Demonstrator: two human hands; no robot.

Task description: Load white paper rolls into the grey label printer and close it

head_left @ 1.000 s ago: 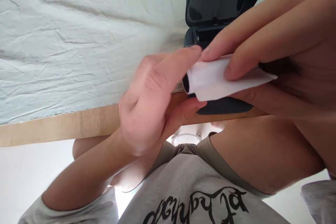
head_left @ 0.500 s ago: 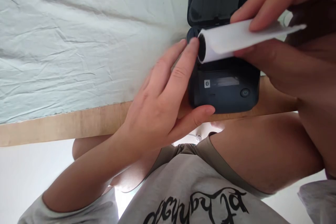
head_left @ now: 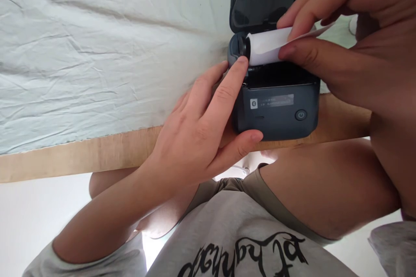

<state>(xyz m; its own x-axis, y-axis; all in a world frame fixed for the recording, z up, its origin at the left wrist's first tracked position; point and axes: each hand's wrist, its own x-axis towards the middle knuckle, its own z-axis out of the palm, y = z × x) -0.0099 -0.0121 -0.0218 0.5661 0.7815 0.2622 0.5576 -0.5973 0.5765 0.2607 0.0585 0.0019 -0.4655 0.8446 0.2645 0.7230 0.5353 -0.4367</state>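
A dark blue label printer (head_left: 276,123) sits at the table's edge with its lid (head_left: 256,4) raised. In its open bay lies a white paper roll (head_left: 264,48), its left end against a black roll holder. My right hand (head_left: 334,43) pinches the roll and its loose paper end between thumb and fingers from the right. My left hand (head_left: 204,121) holds the printer's left side, with the thumb at the front face and the index fingertip by the roll's left end. The right end of the roll is hidden behind my right fingers.
A pale, wrinkled cloth (head_left: 113,52) covers the tabletop. Its bare wooden edge (head_left: 81,151) runs along the front, just above my legs. A small white object (head_left: 352,25), partly hidden, is behind my right hand.
The paper roll has dropped lower into the printer's bay, and its loose end is drawn back among my right fingers. My left index fingertip has slid slightly down.
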